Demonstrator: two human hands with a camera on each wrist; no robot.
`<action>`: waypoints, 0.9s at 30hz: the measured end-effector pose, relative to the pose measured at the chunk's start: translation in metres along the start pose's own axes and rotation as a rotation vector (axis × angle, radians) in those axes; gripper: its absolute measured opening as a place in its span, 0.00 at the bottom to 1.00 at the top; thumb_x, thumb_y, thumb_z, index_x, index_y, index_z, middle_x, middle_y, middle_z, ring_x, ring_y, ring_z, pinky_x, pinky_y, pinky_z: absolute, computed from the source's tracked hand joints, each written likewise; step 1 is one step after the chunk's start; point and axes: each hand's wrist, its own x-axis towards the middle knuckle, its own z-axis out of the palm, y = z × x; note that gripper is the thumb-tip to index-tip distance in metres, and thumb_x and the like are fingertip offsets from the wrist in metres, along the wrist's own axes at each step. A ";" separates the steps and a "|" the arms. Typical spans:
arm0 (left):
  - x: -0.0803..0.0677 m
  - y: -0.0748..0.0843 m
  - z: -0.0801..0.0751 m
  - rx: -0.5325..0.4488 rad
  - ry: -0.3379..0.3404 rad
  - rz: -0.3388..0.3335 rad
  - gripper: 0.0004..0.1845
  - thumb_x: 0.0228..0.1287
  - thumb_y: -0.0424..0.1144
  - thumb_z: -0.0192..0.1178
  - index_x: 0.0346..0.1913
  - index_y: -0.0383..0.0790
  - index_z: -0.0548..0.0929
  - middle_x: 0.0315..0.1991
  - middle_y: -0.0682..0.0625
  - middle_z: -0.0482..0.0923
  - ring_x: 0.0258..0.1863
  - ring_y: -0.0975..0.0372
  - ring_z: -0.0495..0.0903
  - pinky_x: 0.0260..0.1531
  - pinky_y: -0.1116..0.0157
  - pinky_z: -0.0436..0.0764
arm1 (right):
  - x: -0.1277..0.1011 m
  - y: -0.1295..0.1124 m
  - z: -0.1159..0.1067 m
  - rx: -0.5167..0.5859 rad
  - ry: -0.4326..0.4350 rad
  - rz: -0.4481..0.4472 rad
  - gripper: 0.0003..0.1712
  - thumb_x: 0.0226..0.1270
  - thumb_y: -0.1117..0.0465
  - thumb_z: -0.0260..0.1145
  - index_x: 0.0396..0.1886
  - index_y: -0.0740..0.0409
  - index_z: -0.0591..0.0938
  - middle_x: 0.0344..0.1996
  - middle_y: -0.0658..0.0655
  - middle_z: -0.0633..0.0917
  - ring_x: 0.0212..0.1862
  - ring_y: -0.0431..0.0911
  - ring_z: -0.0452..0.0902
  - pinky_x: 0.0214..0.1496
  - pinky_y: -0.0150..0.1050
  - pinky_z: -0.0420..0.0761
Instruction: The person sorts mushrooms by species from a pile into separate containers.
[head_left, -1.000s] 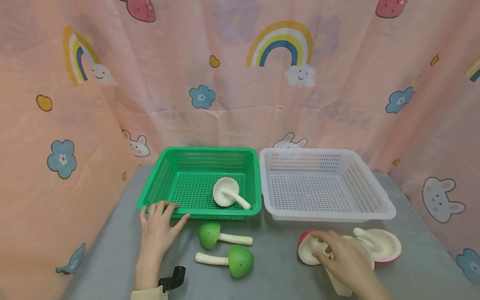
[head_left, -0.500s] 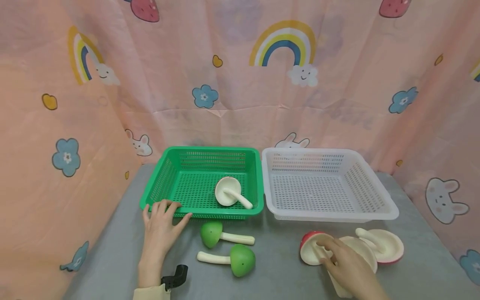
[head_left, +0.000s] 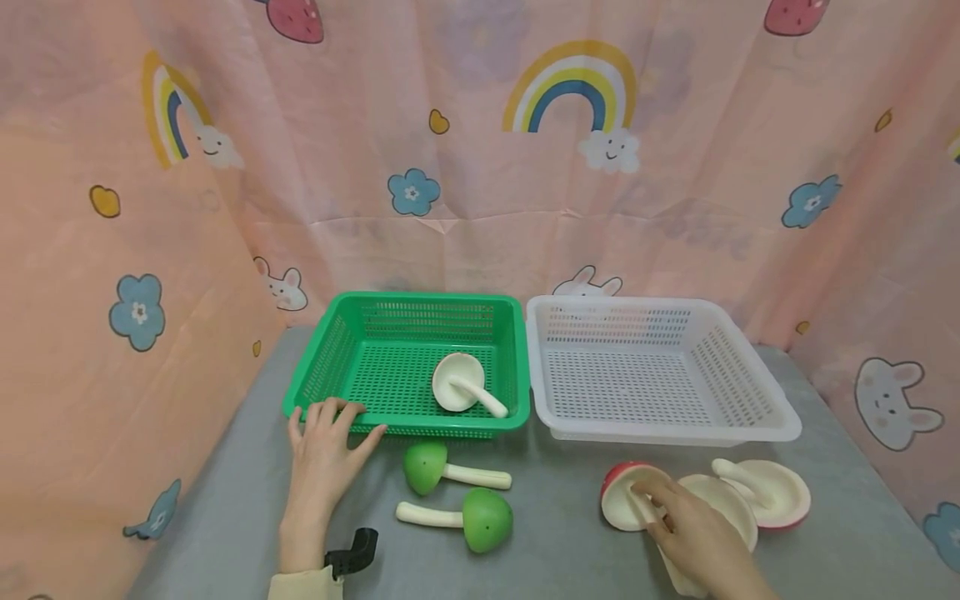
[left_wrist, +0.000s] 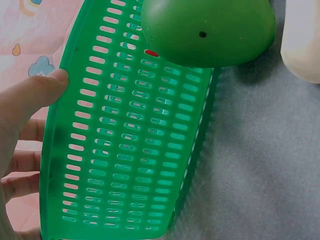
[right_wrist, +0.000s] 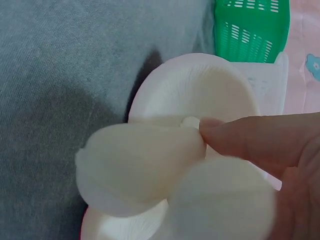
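My left hand (head_left: 321,467) grips the near-left rim of the green basket (head_left: 450,425). In the left wrist view its thumb presses the outer side of the rim, with the fingers behind the wall. Inside the basket a mushroom with a pale underside (head_left: 459,382) lies cap-up-turned. My right hand (head_left: 697,533) pinches the pale stem of a red-capped toy mushroom (head_left: 619,503) at the front right; in the right wrist view the thumb (right_wrist: 230,135) meets the stem beside the cream cap underside (right_wrist: 195,85). Another cap (head_left: 738,512) lies partly hidden under that hand.
A white basket (head_left: 667,432) stands against the green one's right side. Two green-capped toy mushrooms (head_left: 487,521) lie in front of the green basket. Beyond the right hand lies another red-edged mushroom (head_left: 783,496). A patterned pink curtain (head_left: 480,233) hangs behind.
The head view has drifted slightly, shifting the scene a little right. My right fingers have drawn in closer on the mushroom's stem. My left hand stays on the basket rim.
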 end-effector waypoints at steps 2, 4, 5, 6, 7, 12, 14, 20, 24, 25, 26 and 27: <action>0.000 0.000 0.000 -0.001 -0.003 -0.003 0.21 0.53 0.51 0.71 0.45 0.42 0.84 0.44 0.44 0.78 0.52 0.47 0.71 0.66 0.35 0.51 | 0.000 0.000 0.000 -0.001 0.001 0.000 0.23 0.50 0.68 0.70 0.49 0.51 0.82 0.46 0.52 0.85 0.35 0.42 0.82 0.28 0.31 0.75; 0.000 0.000 0.000 -0.001 -0.005 -0.004 0.21 0.53 0.51 0.71 0.45 0.42 0.84 0.44 0.44 0.78 0.53 0.47 0.71 0.66 0.35 0.51 | -0.001 0.000 0.000 -0.002 0.004 -0.001 0.23 0.50 0.69 0.70 0.49 0.50 0.82 0.47 0.51 0.84 0.34 0.41 0.82 0.28 0.31 0.74; 0.000 0.000 0.000 -0.001 -0.005 -0.005 0.21 0.53 0.51 0.71 0.45 0.42 0.84 0.44 0.44 0.78 0.53 0.47 0.71 0.66 0.36 0.51 | -0.001 -0.001 0.000 -0.004 0.007 -0.003 0.24 0.50 0.69 0.70 0.49 0.50 0.82 0.47 0.51 0.84 0.34 0.40 0.81 0.28 0.31 0.75; 0.000 0.000 0.000 -0.001 -0.006 -0.004 0.21 0.53 0.51 0.71 0.45 0.42 0.83 0.44 0.44 0.78 0.53 0.47 0.71 0.66 0.36 0.51 | -0.001 -0.001 0.000 -0.005 0.011 -0.008 0.24 0.49 0.69 0.70 0.48 0.49 0.82 0.47 0.50 0.84 0.34 0.39 0.81 0.29 0.31 0.75; 0.000 0.000 0.000 -0.001 -0.005 -0.004 0.21 0.53 0.51 0.71 0.45 0.42 0.83 0.44 0.44 0.78 0.53 0.47 0.71 0.66 0.36 0.51 | -0.001 -0.001 0.000 -0.005 0.019 -0.015 0.24 0.49 0.70 0.70 0.48 0.48 0.82 0.48 0.50 0.84 0.34 0.38 0.80 0.29 0.31 0.75; 0.000 0.000 0.000 0.003 -0.002 0.000 0.21 0.53 0.51 0.71 0.44 0.42 0.83 0.44 0.44 0.78 0.53 0.47 0.71 0.66 0.35 0.51 | -0.001 -0.004 -0.001 -0.015 0.108 -0.089 0.26 0.46 0.72 0.70 0.46 0.45 0.82 0.47 0.45 0.83 0.33 0.33 0.76 0.30 0.29 0.74; 0.000 0.001 0.000 0.003 0.001 0.002 0.21 0.52 0.51 0.71 0.44 0.42 0.84 0.44 0.45 0.78 0.52 0.47 0.71 0.66 0.35 0.51 | -0.001 -0.007 -0.002 -0.019 0.146 -0.118 0.27 0.45 0.72 0.70 0.46 0.45 0.82 0.46 0.43 0.83 0.32 0.31 0.73 0.29 0.28 0.72; 0.000 0.001 -0.001 0.004 0.009 0.008 0.20 0.52 0.51 0.71 0.44 0.43 0.84 0.44 0.45 0.78 0.52 0.48 0.71 0.65 0.35 0.52 | -0.002 -0.019 -0.009 -0.016 0.188 -0.157 0.27 0.44 0.72 0.69 0.47 0.45 0.82 0.46 0.43 0.82 0.30 0.30 0.67 0.27 0.27 0.67; 0.000 0.001 -0.001 0.004 0.010 0.008 0.20 0.52 0.51 0.71 0.44 0.43 0.84 0.44 0.45 0.78 0.52 0.48 0.71 0.66 0.36 0.52 | 0.000 -0.030 -0.016 0.029 0.201 -0.211 0.28 0.45 0.74 0.69 0.47 0.46 0.82 0.46 0.43 0.81 0.30 0.29 0.68 0.27 0.26 0.70; 0.000 0.001 -0.001 0.004 0.010 0.008 0.20 0.52 0.51 0.71 0.44 0.43 0.84 0.44 0.45 0.78 0.52 0.48 0.71 0.66 0.36 0.52 | 0.001 -0.033 -0.018 0.041 0.204 -0.229 0.28 0.45 0.74 0.69 0.46 0.46 0.82 0.45 0.42 0.81 0.30 0.29 0.68 0.27 0.26 0.70; 0.000 0.001 -0.001 0.004 0.010 0.008 0.20 0.53 0.51 0.71 0.44 0.43 0.84 0.44 0.45 0.78 0.52 0.48 0.71 0.65 0.36 0.52 | 0.002 -0.037 -0.020 0.041 0.209 -0.246 0.28 0.45 0.74 0.69 0.46 0.45 0.82 0.45 0.41 0.81 0.31 0.29 0.69 0.27 0.26 0.71; 0.000 0.001 -0.001 0.004 0.010 0.008 0.20 0.53 0.51 0.71 0.44 0.43 0.84 0.44 0.45 0.78 0.52 0.48 0.71 0.65 0.36 0.52 | 0.004 -0.041 -0.023 0.041 0.214 -0.260 0.28 0.45 0.74 0.69 0.46 0.45 0.81 0.44 0.40 0.81 0.31 0.29 0.70 0.26 0.26 0.71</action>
